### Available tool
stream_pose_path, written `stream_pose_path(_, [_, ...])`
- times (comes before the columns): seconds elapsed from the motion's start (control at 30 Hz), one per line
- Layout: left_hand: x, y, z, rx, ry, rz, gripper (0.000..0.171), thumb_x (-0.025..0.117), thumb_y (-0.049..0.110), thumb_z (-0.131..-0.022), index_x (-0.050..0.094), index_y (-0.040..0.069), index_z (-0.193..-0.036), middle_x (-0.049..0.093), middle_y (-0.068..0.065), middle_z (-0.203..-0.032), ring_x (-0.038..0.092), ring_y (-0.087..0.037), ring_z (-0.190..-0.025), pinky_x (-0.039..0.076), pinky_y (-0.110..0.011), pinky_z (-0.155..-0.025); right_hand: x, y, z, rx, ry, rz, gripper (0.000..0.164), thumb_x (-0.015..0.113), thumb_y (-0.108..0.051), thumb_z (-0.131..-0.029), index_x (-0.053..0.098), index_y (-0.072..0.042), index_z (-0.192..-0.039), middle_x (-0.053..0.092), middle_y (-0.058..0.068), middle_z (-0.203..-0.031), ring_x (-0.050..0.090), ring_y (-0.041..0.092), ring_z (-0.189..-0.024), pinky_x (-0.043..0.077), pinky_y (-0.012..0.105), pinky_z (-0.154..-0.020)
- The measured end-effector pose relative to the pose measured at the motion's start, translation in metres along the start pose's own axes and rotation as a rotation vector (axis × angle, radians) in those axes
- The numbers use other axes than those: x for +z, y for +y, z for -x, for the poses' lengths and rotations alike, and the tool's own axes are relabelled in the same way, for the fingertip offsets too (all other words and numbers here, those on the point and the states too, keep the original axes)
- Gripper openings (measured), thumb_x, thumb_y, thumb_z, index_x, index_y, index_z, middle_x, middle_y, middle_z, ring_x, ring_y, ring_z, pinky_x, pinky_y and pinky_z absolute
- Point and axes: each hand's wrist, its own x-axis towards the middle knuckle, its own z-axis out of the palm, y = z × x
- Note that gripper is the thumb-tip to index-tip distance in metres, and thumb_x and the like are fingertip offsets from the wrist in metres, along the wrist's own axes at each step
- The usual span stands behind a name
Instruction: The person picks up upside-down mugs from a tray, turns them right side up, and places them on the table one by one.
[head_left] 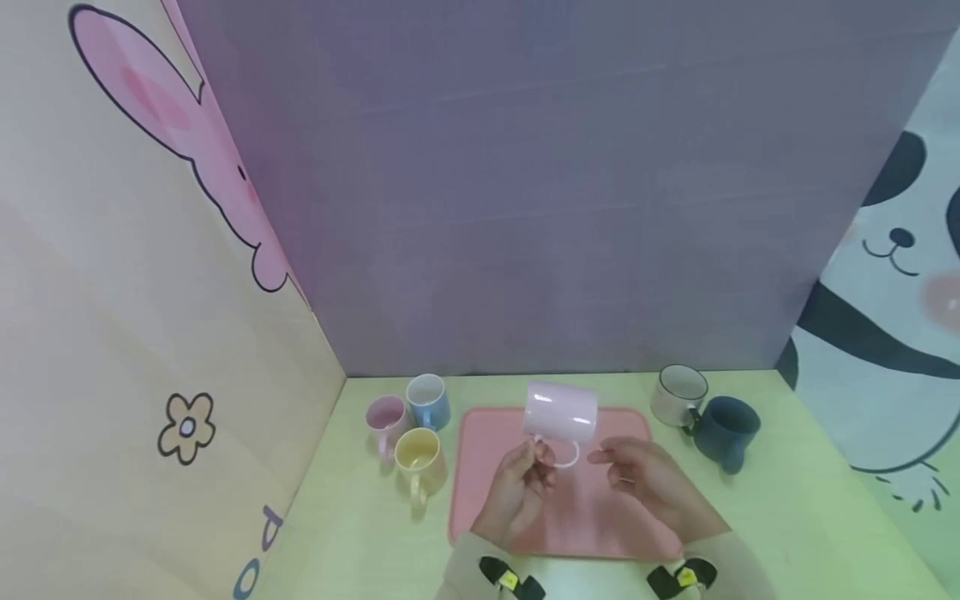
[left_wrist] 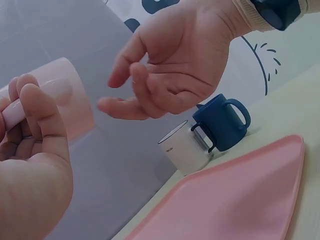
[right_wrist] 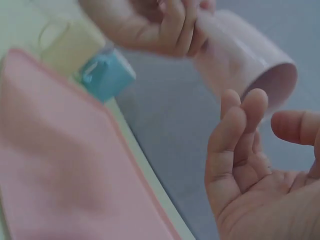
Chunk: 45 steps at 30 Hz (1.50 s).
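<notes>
A pale pink mug (head_left: 561, 412) lies on its side in the air over the pink tray (head_left: 480, 500), its mouth turned to the right. My left hand (head_left: 519, 485) grips it by the handle, fingers curled round one part, as the left wrist view also shows. Close to the mug's mouth is my right hand (head_left: 656, 483), its fingers loosely bent and nothing between them. In the right wrist view the mug's open rim (right_wrist: 280, 82) appears just beyond the right fingertips (right_wrist: 255, 100).
On the left stand a pink mug (head_left: 387, 421), a light blue mug (head_left: 429, 402) and a yellow mug (head_left: 422, 460), close together. A white mug with a dark rim (head_left: 678, 396) and a dark blue mug (head_left: 726, 429) stand to the right. A grey wall (head_left: 562, 208) rises behind the table.
</notes>
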Motion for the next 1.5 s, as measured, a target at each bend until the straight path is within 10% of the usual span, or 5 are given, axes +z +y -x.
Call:
stream_pose_path(0.23, [0.003, -0.003, -0.002, -0.007, 0.033, 0.044, 0.032, 0.042, 0.034, -0.11, 0.061, 0.021, -0.088, 0.062, 0.01, -0.089, 0.056, -0.002, -0.074, 0.046, -0.014, -0.067, 0.008, -0.006, 0.002, -0.008, -0.205, -0.261, 0.036, 0.033, -0.021, -0.113, 0.069, -0.022, -0.118, 0.072, 0.0, -0.122, 0.061, 0.002, -0.08, 0.054, 0.017, -0.077])
stream_pose_path(0.7, [0.006, -0.006, -0.002, 0.001, 0.003, 0.103, 0.036, 0.034, 0.031, -0.113, 0.061, 0.021, -0.09, 0.064, 0.012, -0.09, 0.058, 0.0, -0.076, 0.048, -0.012, -0.069, 0.016, -0.008, 0.002, 0.025, -0.354, -0.456, 0.044, 0.023, -0.027, -0.114, 0.065, -0.014, -0.115, 0.074, 0.001, -0.118, 0.066, 0.004, -0.087, 0.054, 0.019, -0.078])
stream_pose_path(1.5, [0.005, -0.013, -0.004, 0.032, -0.092, 0.021, 0.032, 0.042, 0.028, -0.111, 0.065, 0.02, -0.091, 0.068, 0.013, -0.092, 0.059, 0.002, -0.077, 0.049, -0.01, -0.069, 0.024, -0.009, 0.007, 0.051, -0.321, -0.464, 0.03, 0.039, -0.03, -0.112, 0.068, -0.021, -0.113, 0.072, -0.009, -0.106, 0.039, -0.001, -0.057, 0.04, 0.014, -0.061])
